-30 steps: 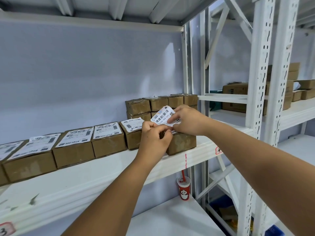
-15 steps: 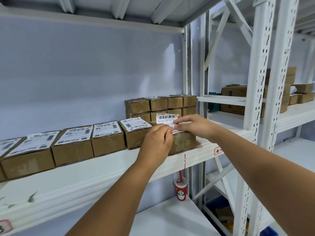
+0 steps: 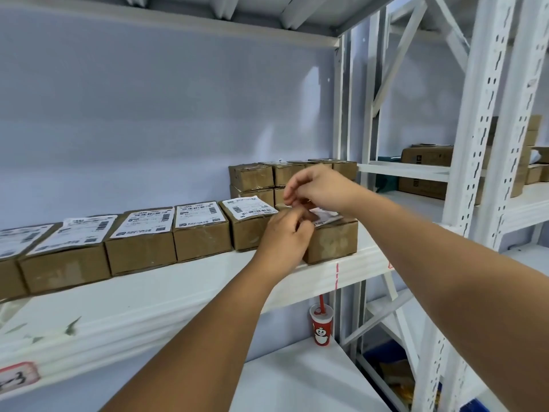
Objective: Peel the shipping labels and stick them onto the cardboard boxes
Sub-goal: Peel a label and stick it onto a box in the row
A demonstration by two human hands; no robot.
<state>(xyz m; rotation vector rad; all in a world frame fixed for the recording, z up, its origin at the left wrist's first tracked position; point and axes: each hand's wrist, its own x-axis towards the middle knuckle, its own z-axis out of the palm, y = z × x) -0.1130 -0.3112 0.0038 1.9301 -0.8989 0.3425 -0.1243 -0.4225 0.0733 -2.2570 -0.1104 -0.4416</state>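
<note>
White shelf [image 3: 178, 292] carrying a row of cardboard boxes [image 3: 139, 248], each labelled on top. At the row's right end, one more box [image 3: 332, 242]. Left hand [image 3: 285, 233] at its top near edge, fingers curled; pinching or pressing, cannot tell. Right hand [image 3: 318, 185] just above, fingertips drawn narrow; anything held too blurred to tell. Label [image 3: 326, 215] lying on that box top, partly hidden by the hands. Red cup [image 3: 321, 324] on the shelf below.

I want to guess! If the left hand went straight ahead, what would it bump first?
Probably the label on the end box, right by the left hand; depth is unclear.
</note>
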